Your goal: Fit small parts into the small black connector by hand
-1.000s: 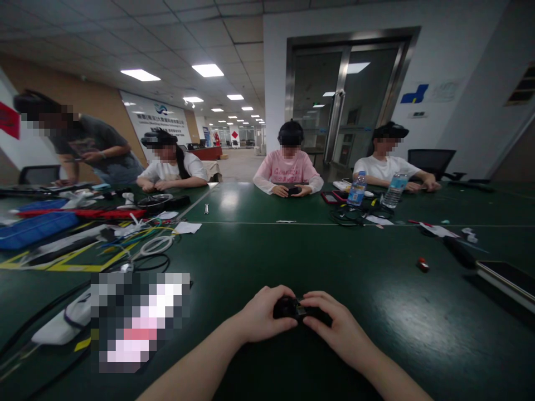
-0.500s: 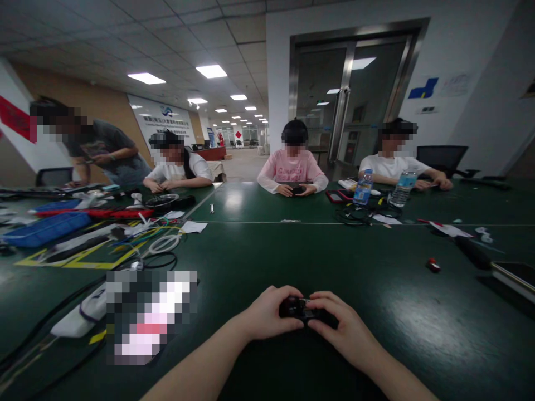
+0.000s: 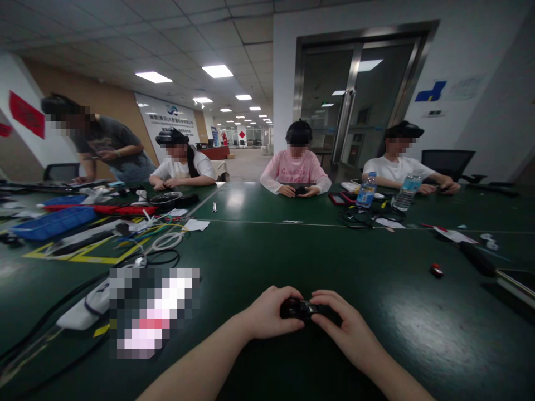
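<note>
My left hand (image 3: 270,313) and my right hand (image 3: 346,328) meet low in the middle of the view, just above the dark green table (image 3: 267,256). Both are closed around a small black object (image 3: 297,308) held between them; most of it is hidden by my fingers and I cannot make out what it is. My forearms come in from the bottom edge.
Left of my hands lie a white power strip (image 3: 86,307), black cables (image 3: 163,259), a blue tray (image 3: 52,221) and loose wires. A small red item (image 3: 436,270) lies to the right. Two water bottles (image 3: 366,190) stand at the far side, where three people sit and one stands at the far left.
My hands have kept their grip on the black object with only slight finger shifts. The view has turned a little to the left, so everything has slid slightly rightward.
</note>
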